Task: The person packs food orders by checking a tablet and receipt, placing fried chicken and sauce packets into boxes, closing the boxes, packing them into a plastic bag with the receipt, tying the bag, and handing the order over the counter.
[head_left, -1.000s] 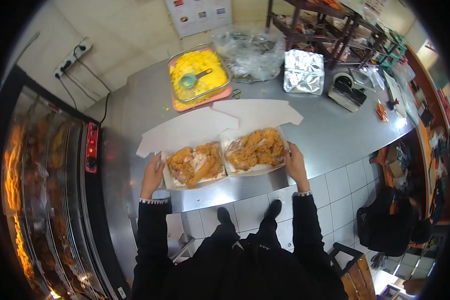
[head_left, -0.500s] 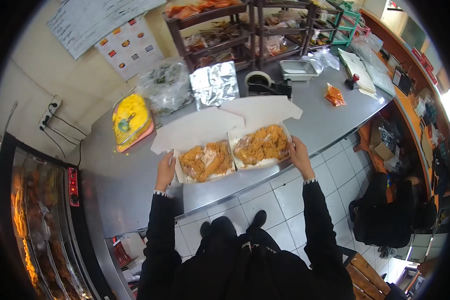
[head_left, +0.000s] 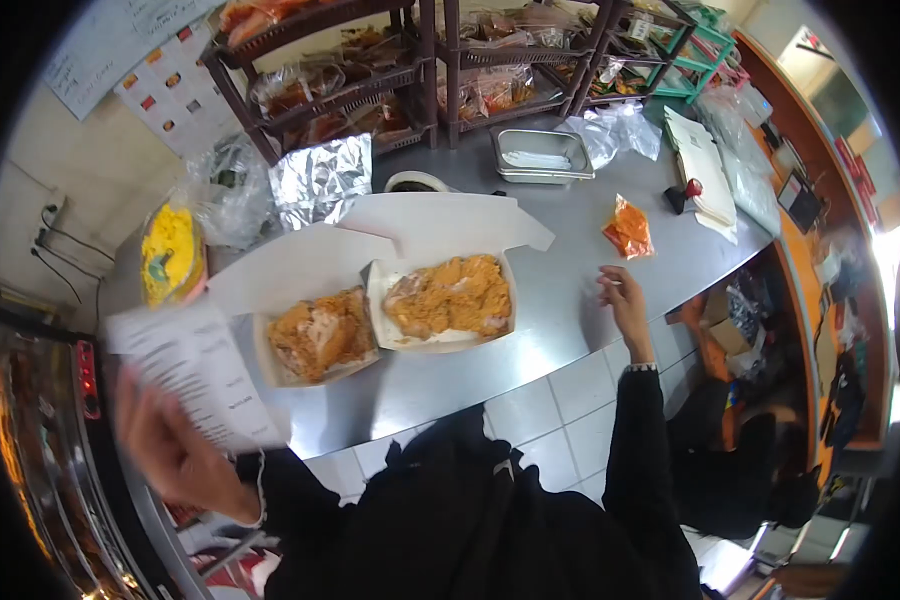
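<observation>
A printed paper receipt (head_left: 205,370) is in my left hand (head_left: 175,440), raised at the left and blurred by motion. It covers part of the table and the side of the nearer box. My right hand (head_left: 624,305) hovers over the table's right part with fingers apart and nothing in them, just below a packet of orange-red sauce (head_left: 629,228). Between my hands stand two open white cardboard boxes with raised lids. The left one holds a piece of fried chicken (head_left: 320,335); the right one holds larger fried chicken (head_left: 452,298).
Behind the boxes lie foil sheets (head_left: 322,180), a tape roll (head_left: 416,182) and a metal tray (head_left: 542,156). A tub of yellow food (head_left: 170,250) stands left, near a heated display cabinet (head_left: 40,420). Brown racks (head_left: 435,75) line the back. A stamp (head_left: 684,194) rests by papers at right.
Both hands have let go of the boxes. My left hand now holds up a receipt; my right hand has moved off to the right. The view has shifted, so the boxes appear further left.
</observation>
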### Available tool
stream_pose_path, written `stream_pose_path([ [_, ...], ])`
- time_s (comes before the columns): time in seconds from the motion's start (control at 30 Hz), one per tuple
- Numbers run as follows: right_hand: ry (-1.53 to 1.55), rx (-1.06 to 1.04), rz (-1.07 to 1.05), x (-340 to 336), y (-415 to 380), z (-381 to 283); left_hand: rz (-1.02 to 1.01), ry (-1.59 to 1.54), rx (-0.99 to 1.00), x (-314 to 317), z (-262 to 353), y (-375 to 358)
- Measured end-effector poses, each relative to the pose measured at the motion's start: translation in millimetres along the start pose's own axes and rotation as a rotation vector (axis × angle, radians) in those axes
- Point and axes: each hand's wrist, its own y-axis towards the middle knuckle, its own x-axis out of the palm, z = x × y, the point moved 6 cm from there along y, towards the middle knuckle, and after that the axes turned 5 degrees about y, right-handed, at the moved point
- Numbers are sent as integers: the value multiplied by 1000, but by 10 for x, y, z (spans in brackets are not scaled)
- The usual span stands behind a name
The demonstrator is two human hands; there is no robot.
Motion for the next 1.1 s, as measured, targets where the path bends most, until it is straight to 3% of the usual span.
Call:
stream_pose_path([
  [0.03,-63,-13,79,-214,19,-19,225,-255,-29,117,250,-119],
  [0.07,-88,23,110,-393,74,-12,149,-403,58,380,499,-224],
  [0.13,-125,94,195,-764,128,23,-345,-713,206,1039,1065,-522],
  [0.17,-253,5,247,-921,133,22,-594,-826,196,1430,1365,-753],
  [0.23,-515,-180,352,-1170,182,67,-894,-929,-44,2186,1817,-1345],
  [0.27,-333,29,351,-1183,224,-23,-1097,-924,-249,2570,1816,-1866],
  [0.3,-405,-35,373,-1229,293,-2,-1061,-818,-191,2814,1723,-2303],
  [0.37,-500,-130,366,-1298,422,25,-1382,-789,-449,3214,1309,-3330],
  [0.47,-495,-200,286,-1168,571,-48,-1204,-760,-449,3144,1138,-3269],
  [0.57,-422,-231,205,-1006,620,-58,-1115,-634,-312,3141,1095,-3076],
  [0.67,-492,-239,178,-970,593,-81,-1265,-693,-592,3069,1175,-2987],
  [0.7,-519,-277,187,-990,575,-59,-1269,-698,-449,3068,1181,-2997],
  [0.77,-572,-362,208,-1029,565,-41,-1261,-644,-389,3055,1194,-2975],
  [0.87,-558,-281,141,-1034,460,-42,-1322,-549,-374,2992,1293,-2903],
  [0.93,-310,-286,-7,-888,304,54,-1383,-490,-413,2955,1385,-2885],
  [0.97,-185,-285,-77,-816,197,84,-1304,-467,-361,2951,1355,-2953],
  [1.0,-151,-45,-286,-687,49,227,-1276,-351,-265,2940,1334,-3029],
  [1.03,-310,-574,-239,-425,-83,-235,-1248,-237,-170,2914,1341,-3072],
  [1.1,-283,-454,-353,-215,-297,-207,-1196,-86,-30,2866,1352,-3136],
])
